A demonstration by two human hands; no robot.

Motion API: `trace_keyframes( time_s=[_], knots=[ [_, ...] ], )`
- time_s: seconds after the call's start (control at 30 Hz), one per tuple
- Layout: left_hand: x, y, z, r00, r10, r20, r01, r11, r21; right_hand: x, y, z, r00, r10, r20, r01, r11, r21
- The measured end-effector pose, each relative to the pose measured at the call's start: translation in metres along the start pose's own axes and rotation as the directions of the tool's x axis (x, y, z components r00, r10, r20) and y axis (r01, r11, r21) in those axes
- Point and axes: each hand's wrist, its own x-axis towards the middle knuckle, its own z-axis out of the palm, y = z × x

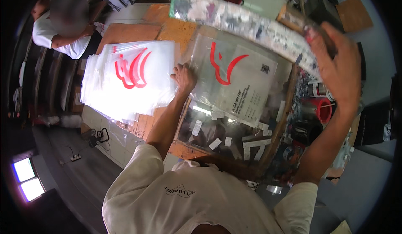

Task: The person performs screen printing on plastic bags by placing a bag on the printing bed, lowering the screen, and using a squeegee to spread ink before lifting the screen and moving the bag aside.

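My left hand (184,78) has its fingers curled together at the edge of a clear plastic bag (201,68) with a red curved print, beside a pile of similar bags (153,95). The bag lies on a glass-topped board (197,139), over a sheet with dark lettering and a square code. My right hand (339,62) is raised on the far right, closed round the end of a paint-smeared screen-printing frame (251,31), which is tilted up and seen nearly edge-on. A wooden block (293,19), perhaps a squeegee handle, is by its fingers.
Strips of white tape (215,144) are stuck on the board. At its right are a red tub (322,109), a can (317,89) and paint-stained clutter. Another person (69,28) is at the far left. A power strip (76,158) lies low on the left.
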Motion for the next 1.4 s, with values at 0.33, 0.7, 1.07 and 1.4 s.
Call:
trace_keyframes(
  time_s=[0.33,0.7,1.07,1.4],
  knots=[
    [0.091,-0.111,-0.055,0.989,-0.021,0.147,0.105,0.796,-0.596,0.048,0.053,-0.008,0.997,0.076,-0.033,-0.072,0.991,0.113],
    [0.013,-0.172,-0.07,0.876,0.111,-0.469,-0.291,0.897,-0.332,0.041,0.055,-0.003,0.981,0.193,0.022,-0.194,0.978,0.077],
    [-0.103,-0.046,-0.056,0.864,0.496,0.087,-0.439,0.826,-0.354,0.021,0.024,-0.001,0.997,0.017,-0.079,-0.011,0.997,0.077],
    [-0.103,0.066,0.051,0.625,0.774,0.104,-0.754,0.633,-0.177,0.03,0.016,-0.008,0.999,-0.046,0.007,0.046,0.998,-0.042]
  ],
)
